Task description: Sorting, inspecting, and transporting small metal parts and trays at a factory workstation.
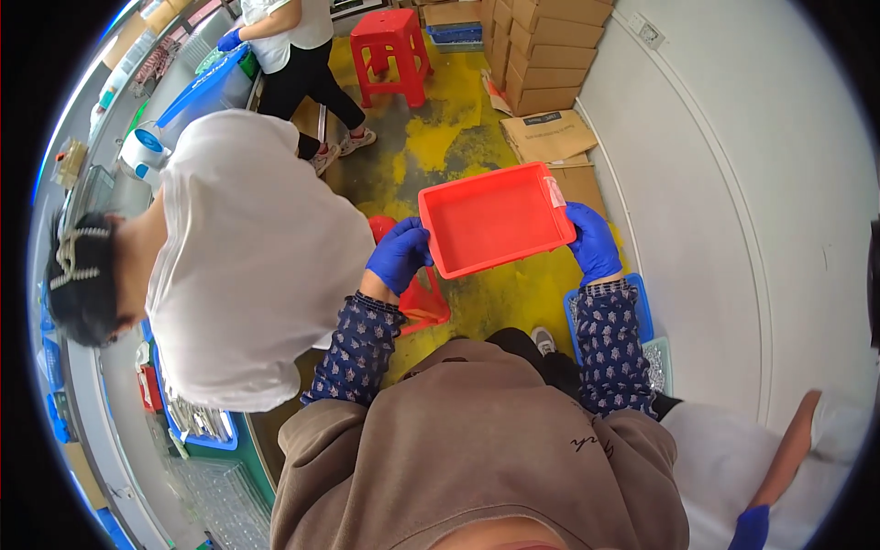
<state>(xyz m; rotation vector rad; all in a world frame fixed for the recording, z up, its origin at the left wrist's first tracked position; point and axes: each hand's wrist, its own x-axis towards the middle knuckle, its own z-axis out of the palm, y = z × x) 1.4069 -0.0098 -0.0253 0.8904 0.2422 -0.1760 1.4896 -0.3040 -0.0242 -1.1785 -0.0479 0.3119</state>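
A shallow red plastic tray hangs in the air in front of me, its inside facing up with nothing in it. My left hand, in a blue glove, grips its left end. At the opposite end my right hand, gloved the same way, holds the rim near a pale label. The fingers of both hands are partly hidden behind the tray's walls. Patterned dark-blue sleeve covers run along both my forearms.
A person in white leans over the bench at left; another stands farther back. A third person's arm shows at lower right. Red stool, stacked cartons and flattened cardboard stand beyond. Blue bins sit beside the right wall.
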